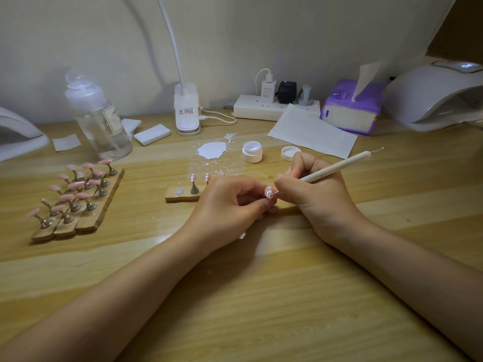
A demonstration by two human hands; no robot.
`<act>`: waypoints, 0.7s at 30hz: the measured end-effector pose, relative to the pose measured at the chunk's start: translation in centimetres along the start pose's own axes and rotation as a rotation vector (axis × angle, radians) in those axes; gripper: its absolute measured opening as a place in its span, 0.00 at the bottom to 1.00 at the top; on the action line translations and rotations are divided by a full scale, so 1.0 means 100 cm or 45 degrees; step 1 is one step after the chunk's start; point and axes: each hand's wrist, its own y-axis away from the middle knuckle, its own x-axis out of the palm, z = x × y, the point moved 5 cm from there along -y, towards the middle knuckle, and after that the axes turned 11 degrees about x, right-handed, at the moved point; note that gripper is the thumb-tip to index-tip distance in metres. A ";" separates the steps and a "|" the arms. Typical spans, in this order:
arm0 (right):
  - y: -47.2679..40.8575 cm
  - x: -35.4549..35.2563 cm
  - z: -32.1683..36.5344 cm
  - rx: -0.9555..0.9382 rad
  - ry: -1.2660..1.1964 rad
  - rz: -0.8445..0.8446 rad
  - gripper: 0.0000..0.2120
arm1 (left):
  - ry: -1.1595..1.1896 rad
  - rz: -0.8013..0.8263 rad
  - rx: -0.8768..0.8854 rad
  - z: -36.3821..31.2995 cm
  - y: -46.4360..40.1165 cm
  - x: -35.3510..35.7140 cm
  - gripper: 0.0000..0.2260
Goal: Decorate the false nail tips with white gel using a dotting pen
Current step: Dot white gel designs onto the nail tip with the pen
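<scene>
One pink nail tip sits mid-table, pinched by the left hand; the right hand grips one pen, its tip touching it. Two dotted tips stand at 11 o'clock, partly behind the left hand. One jar at 12, three loaded racks at 9.

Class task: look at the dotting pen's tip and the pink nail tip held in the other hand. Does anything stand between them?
Nothing visible does. The left hand holds the nail tip up, and the right hand has the dotting pen with its metal point right at the nail's surface.

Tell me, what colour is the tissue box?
Purple; the tissue box shows best in the head view.
</scene>
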 end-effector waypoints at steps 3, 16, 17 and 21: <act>0.000 0.000 0.000 0.005 0.012 -0.013 0.12 | 0.000 0.003 0.001 0.000 0.000 0.000 0.10; 0.000 0.000 0.000 -0.008 -0.018 -0.012 0.12 | 0.000 0.005 0.000 0.005 -0.001 0.000 0.08; 0.000 0.000 0.000 -0.007 -0.011 -0.010 0.12 | 0.000 0.006 0.004 0.005 0.000 0.000 0.08; -0.001 -0.002 -0.001 0.034 -0.092 -0.055 0.18 | 0.006 0.001 0.013 0.005 0.000 -0.001 0.07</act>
